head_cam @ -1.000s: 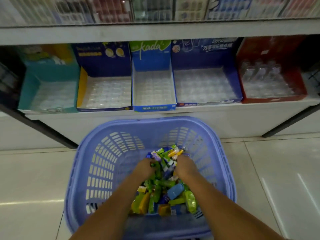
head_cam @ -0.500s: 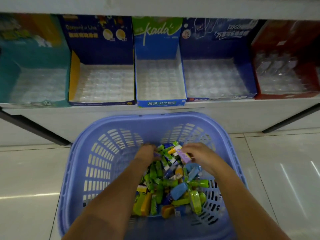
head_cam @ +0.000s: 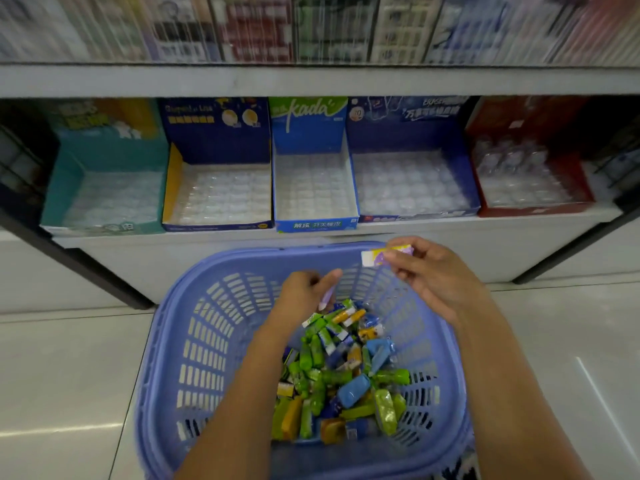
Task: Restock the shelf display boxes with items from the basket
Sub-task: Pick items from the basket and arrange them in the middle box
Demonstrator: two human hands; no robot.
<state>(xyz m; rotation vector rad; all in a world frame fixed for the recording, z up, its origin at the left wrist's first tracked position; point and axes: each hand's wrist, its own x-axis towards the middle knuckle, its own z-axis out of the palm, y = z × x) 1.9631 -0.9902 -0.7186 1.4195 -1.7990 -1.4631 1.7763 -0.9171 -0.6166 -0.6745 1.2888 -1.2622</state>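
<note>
The basket (head_cam: 173, 341) stands on the floor just below the front edge of the shelf (head_cam: 311, 237), with a heap of small wrapped items (head_cam: 346, 375) in its bottom. The right hand (head_cam: 440, 278) pinches a purple-and-white packet (head_cam: 377, 257) over the basket's far rim. The left hand (head_cam: 301, 292), inside the basket above the heap, curls round what seems to be a lilac stick (head_cam: 327, 299), too blurred to be sure. Five display boxes (head_cam: 315, 188) line the shelf's front edge, each floored with a clear moulded tray.
</note>
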